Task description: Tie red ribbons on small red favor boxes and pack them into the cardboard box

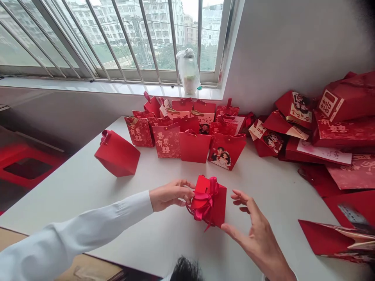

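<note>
In the head view a small red gift bag (219, 203) stands on the white table in front of me. A dark pink ribbon bow (208, 199) is tied on its front, and a twisted cord loops out at its lower left. My left hand (172, 194) is at the bag's left side, its fingertips curled against that edge. My right hand (258, 232) is open to the right of the bag, fingers apart. Its thumb tip is by the bag's lower right corner; I cannot tell whether it touches.
Several upright red gift bags (195, 146) stand in rows by the wall. Another red bag (118, 154) stands at the left. A pile of red bags and boxes (345, 128) fills the right side. A plastic-wrapped jar (189, 74) is on the windowsill. A red stool (26, 164) is beyond the left edge.
</note>
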A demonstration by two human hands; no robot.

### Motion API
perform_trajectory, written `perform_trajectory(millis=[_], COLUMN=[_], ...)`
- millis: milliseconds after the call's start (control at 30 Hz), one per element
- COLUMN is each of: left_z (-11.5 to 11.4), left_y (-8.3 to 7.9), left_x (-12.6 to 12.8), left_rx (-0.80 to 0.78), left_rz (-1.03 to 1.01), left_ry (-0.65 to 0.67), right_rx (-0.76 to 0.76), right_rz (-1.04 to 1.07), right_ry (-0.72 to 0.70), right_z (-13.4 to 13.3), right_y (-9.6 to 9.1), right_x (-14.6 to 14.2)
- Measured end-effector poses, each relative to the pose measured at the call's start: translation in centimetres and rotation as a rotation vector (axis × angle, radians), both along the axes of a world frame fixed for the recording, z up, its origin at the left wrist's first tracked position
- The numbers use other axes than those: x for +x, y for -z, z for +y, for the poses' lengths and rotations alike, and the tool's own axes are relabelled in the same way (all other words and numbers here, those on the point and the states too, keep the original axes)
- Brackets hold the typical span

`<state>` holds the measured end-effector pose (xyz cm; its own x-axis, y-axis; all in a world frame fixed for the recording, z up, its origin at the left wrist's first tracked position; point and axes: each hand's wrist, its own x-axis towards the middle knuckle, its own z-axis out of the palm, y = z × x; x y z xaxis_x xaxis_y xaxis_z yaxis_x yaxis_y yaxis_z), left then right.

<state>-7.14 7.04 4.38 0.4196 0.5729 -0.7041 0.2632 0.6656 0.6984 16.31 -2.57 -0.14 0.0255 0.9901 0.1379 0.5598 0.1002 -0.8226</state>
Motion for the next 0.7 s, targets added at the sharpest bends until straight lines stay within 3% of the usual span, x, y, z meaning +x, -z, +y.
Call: perform_trajectory(millis=[100,233,367,467,533,700], left_z=[-0.9,-1.8,-2.0,-1.6,-1.2,-0.1], left_y=[0.0,0.0,-0.6,-2.1,-3.5,-6.2], left_x=[0.2,0.4,0.1,-0.5,-0.9,-0.1], left_rx=[0.006,0.021,0.121,0.384,0.647,1.245], left_rz=[0.007,-0.016,0.048,0.242,0.396,0.513], left_ry=[0.005,0.081,0.276,0.527,0.604,0.433], right_rx=[-0.031,-0.066,0.029,0.160,0.288,0.479], right_rz=[0.024,0.116,0.139,0.096,-0.004,-0.267], right_ry=[-0.100,-0.137,0.061,0.255,0.240,0.046], right_z=[-0.4,1.7,2.8,1.5,0.1,-1.2], right_y=[0.4,0.4,0.2,-0.2,-0.6,-0.7], right_x=[-0.3,0.6,1.4,1.6,1.4,-0.3])
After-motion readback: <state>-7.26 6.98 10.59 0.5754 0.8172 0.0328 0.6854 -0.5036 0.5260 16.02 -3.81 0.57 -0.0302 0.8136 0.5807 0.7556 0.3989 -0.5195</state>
